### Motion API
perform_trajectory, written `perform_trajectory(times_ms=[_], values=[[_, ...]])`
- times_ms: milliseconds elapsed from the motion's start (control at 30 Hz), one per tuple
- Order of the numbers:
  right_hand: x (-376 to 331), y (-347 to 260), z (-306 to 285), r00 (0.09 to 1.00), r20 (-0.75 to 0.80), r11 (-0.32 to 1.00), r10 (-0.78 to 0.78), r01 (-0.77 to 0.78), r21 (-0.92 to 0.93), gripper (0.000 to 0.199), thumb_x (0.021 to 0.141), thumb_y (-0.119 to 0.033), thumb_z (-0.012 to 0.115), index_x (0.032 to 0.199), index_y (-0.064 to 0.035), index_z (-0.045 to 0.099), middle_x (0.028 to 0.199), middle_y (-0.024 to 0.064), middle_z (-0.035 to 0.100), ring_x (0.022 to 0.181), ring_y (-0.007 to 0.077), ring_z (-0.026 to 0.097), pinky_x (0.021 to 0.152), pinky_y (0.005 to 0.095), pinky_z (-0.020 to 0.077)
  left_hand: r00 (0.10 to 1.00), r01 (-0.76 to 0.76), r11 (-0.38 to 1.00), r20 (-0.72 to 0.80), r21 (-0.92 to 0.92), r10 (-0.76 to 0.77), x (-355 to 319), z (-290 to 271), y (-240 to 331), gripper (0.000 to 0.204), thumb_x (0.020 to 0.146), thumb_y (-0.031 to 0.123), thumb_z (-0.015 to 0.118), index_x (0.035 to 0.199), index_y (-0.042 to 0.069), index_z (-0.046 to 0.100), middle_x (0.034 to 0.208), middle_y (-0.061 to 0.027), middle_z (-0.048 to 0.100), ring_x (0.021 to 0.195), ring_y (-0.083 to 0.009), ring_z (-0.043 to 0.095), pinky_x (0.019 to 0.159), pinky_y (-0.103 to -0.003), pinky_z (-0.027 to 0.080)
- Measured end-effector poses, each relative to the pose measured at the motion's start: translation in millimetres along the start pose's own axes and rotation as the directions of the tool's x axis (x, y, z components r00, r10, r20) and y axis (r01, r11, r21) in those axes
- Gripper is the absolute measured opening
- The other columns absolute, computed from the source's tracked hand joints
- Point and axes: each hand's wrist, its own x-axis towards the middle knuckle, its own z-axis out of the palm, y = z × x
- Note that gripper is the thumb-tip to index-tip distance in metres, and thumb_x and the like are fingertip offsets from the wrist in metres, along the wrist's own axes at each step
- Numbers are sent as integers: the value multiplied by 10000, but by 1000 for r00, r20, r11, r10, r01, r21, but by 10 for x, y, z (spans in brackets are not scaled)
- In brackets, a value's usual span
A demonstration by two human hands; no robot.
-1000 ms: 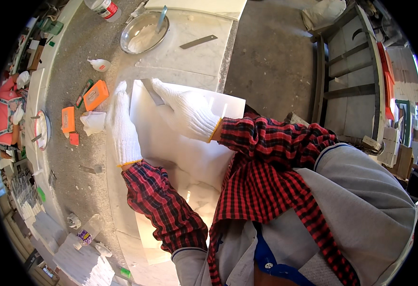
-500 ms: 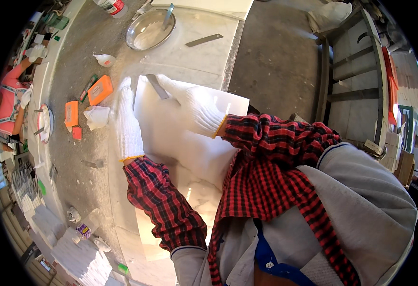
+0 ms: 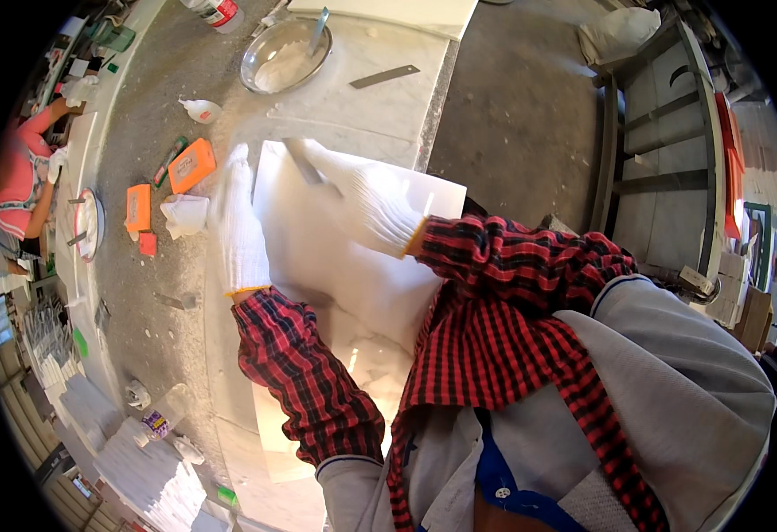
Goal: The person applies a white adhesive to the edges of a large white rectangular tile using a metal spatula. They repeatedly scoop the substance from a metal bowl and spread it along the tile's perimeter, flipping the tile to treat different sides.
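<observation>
A glossy white slab point(image 3: 335, 293), marble-like with faint grey veins, lies on the bench before me. My left hand point(image 3: 245, 235), in a white knit glove, rests along its left edge, fingers stretched out. In my gloved right hand point(image 3: 375, 208) is a flat metal scraper blade point(image 3: 305, 162), slanted over the slab's far left part. The glove hides part of the blade, and I cannot tell whether its edge touches the slab. Beyond the slab stands a metal bowl point(image 3: 248, 78) of pale paste with a spatula point(image 3: 319, 28) in it. Another flat blade point(image 3: 385, 77) lies beside the bowl.
Left of my left hand lie orange boxes point(image 3: 192, 166), a crumpled white cloth point(image 3: 184, 215) and a small white squeeze bottle point(image 3: 199, 111). A clear bottle point(image 3: 165, 415) lies nearer. Across the bench a person in pink point(image 3: 29, 177) works. A metal rack point(image 3: 663, 146) stands right.
My right hand and its blade have shifted slightly right over the slab. My left hand keeps its place along the edge. The whole view has moved a little.
</observation>
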Motion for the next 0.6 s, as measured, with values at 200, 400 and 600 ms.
perform_trajectory(times_ms=[200,400,600], values=[[106,-87,-70,978,186,995,95,-94,-9,597,936,-123,593,1503,-114,403,1125,215,670,939,339,669,805,371,519,997,73,996,-25,52,-72,-79,85,178,420,1039,244,514,1354,-26,576,1378,-120,588,1249,-194,549,1053,-314,417],[167,1,54,990,135,996,42,-32,-79,548,956,-181,579,1479,-132,421,1052,195,688,833,348,667,733,403,517,1000,0,999,23,37,-1,-26,46,96,415,1038,240,515,1352,-23,581,1388,-111,583,1269,-187,530,1068,-309,396],[142,-84,-92,973,184,981,136,-106,-163,641,890,-178,630,1494,-131,419,1025,246,684,904,413,681,770,432,523,1000,-8,1000,25,2,8,-6,-38,-18,452,1037,268,512,1371,-32,561,1408,-122,569,1301,-193,508,1091,-308,372]])
